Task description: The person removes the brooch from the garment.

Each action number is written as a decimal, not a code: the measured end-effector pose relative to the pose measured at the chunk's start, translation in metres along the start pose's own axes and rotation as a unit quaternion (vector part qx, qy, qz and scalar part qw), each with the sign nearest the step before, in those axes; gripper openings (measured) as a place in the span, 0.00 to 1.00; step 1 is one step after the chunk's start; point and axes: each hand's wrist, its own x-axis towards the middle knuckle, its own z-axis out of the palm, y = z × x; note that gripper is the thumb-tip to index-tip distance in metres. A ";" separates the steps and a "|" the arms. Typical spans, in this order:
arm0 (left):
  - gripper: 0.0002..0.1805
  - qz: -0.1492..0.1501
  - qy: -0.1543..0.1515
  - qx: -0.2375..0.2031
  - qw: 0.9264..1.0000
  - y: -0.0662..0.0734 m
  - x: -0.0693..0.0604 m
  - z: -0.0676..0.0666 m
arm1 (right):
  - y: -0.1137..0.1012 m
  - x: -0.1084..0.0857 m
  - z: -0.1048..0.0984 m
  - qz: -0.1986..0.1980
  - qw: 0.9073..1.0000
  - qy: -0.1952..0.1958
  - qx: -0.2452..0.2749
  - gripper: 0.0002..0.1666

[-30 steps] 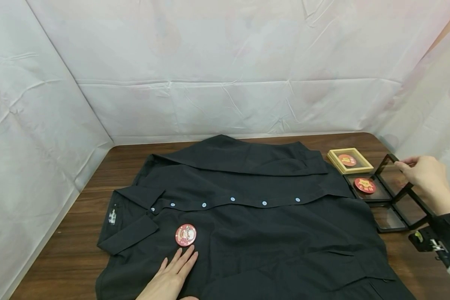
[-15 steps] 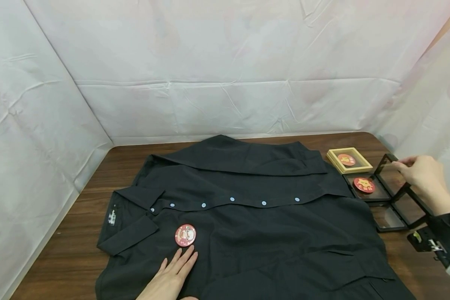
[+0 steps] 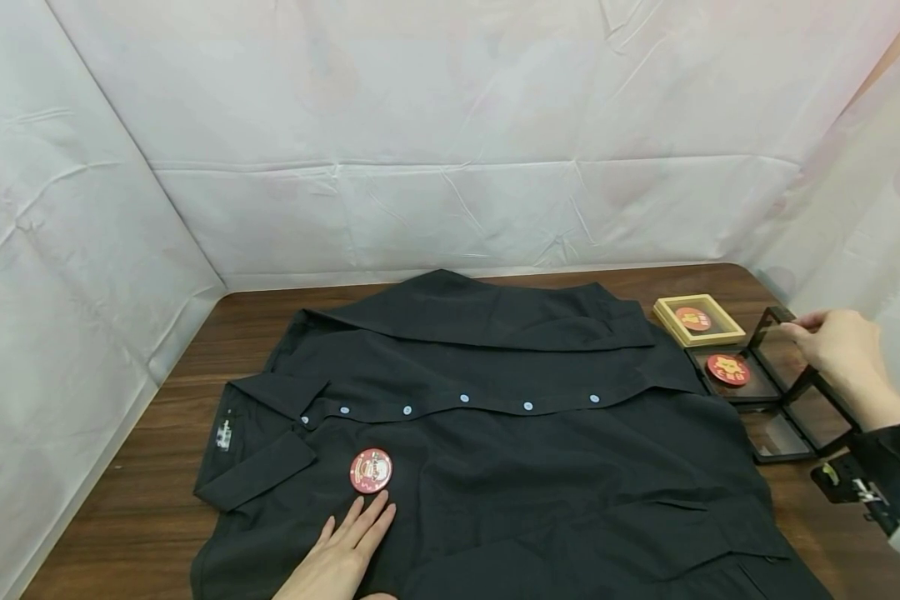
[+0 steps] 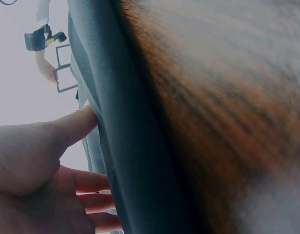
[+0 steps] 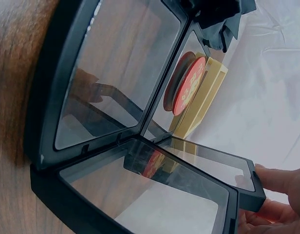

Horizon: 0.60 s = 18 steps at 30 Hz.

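My left hand [image 3: 341, 546] rests with straight fingers on a black shirt [image 3: 555, 475], fingertips just below a round red badge [image 3: 371, 471]. In the left wrist view, the thumb [image 4: 74, 126] lies against the dark cloth. At the far right, my right hand [image 3: 843, 358] pinches the raised lid [image 3: 783, 346] of a black-framed display case with clear windows. A second red badge [image 3: 728, 370] lies on that case's flat half. The lid of another black case [image 3: 783, 435], nearer me, also stands tilted up; the right wrist view shows both lids side by side.
A yellow-framed case [image 3: 699, 321] with a red and orange badge sits beyond the black cases. The shirt, with a row of pale buttons [image 3: 465, 398], covers most of the brown wooden table [image 3: 135, 467]. White cloth [image 3: 450, 150] hangs around the table's back and sides.
My right hand and the raised lids have shifted slightly to the left, the lids tilting a little further that way. The left hand and the badges have stayed put.
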 end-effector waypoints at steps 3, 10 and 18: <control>0.48 -0.002 0.000 0.000 1.000 0.000 0.000 0.000 | -0.002 0.000 0.000 -0.002 1.000 -0.001 -0.002 0.24; 0.48 -0.004 -0.004 0.001 1.000 0.000 0.000 -0.001 | -0.006 0.000 0.002 -0.005 1.000 -0.016 -0.008 0.25; 0.49 -0.015 -0.016 -0.011 1.000 0.001 0.001 0.000 | -0.010 -0.001 0.004 -0.018 0.999 -0.031 0.005 0.26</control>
